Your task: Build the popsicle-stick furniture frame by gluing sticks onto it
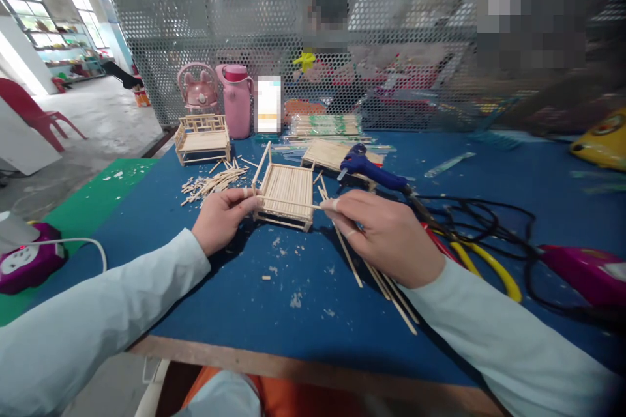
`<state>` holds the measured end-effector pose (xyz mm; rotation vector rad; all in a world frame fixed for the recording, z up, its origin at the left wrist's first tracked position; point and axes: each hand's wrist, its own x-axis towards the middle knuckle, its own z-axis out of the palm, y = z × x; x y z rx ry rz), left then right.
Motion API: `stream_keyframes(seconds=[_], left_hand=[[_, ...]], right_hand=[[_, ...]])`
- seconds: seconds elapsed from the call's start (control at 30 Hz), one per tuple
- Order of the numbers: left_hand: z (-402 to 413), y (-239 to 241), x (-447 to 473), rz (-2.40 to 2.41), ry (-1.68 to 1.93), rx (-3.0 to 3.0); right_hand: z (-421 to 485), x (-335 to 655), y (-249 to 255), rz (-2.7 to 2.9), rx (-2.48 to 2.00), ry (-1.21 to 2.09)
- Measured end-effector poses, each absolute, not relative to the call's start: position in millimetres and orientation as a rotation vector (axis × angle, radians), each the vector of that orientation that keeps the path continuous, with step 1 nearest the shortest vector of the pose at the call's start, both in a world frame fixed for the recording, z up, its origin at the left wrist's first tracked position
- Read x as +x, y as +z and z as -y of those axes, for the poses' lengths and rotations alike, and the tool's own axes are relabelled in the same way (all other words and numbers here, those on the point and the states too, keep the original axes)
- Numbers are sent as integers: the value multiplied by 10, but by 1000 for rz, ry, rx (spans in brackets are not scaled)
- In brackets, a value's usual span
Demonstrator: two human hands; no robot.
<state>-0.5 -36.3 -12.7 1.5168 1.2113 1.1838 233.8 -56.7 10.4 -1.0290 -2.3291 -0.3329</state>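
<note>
Head view, stick frame (288, 186), nearby glue gun (376, 173), cables (448, 214)

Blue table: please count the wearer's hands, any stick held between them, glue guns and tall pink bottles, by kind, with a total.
Hands: 2 (left hand, right hand)
Held stick: 1
Glue gun: 1
Tall pink bottle: 1
Total: 5

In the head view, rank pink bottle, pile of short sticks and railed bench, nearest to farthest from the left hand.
1. Pile of short sticks, just beyond the left hand
2. Railed bench, behind the pile
3. Pink bottle, near the mesh
</note>
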Motion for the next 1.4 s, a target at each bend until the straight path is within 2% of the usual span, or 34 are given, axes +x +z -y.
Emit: stream_keyframes(seconds=[1.4], left_hand=[[329,-143,-26,-1249,1181,1726]], right_hand=[[561,2267,97,2255,-1015,-345]])
